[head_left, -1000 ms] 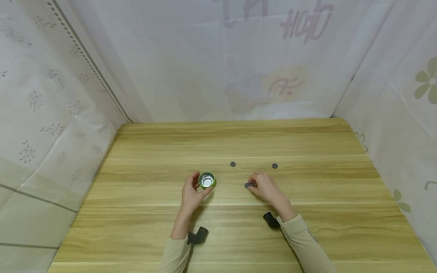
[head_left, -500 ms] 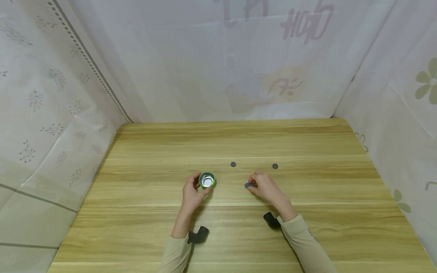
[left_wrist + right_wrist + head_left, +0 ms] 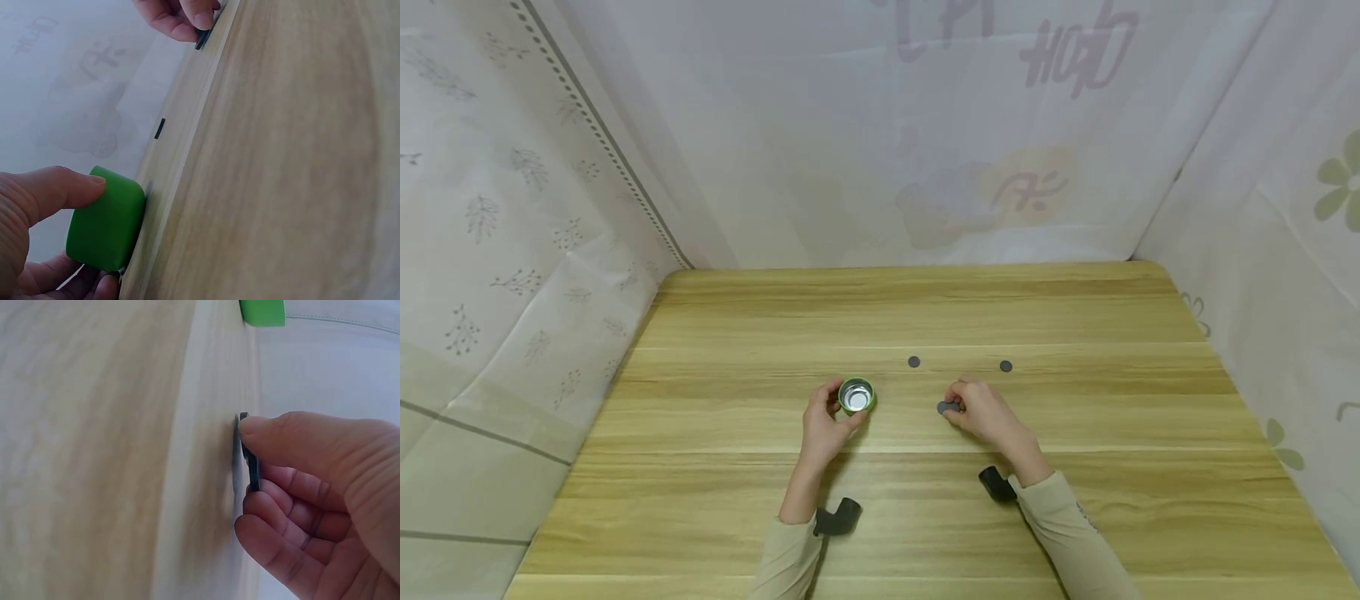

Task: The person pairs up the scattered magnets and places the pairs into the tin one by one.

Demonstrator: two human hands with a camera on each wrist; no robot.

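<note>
my left hand (image 3: 826,429) grips a round green cup with a shiny silver inside (image 3: 857,397), close to the yellowish wood-grain tabletop (image 3: 737,500). well to its right, my right hand (image 3: 988,412) pinches at least one thin dark grey disc (image 3: 252,465). beyond lie two loose grey discs (image 3: 913,362). purplish lettering (image 3: 1075,54) on the white cloth backdrop (image 3: 812,167) is too faint to read surely.

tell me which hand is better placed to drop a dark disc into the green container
Probably the right hand: it pinches at least one dark disc, while the left hand holds the green container, its open side facing up.
</note>
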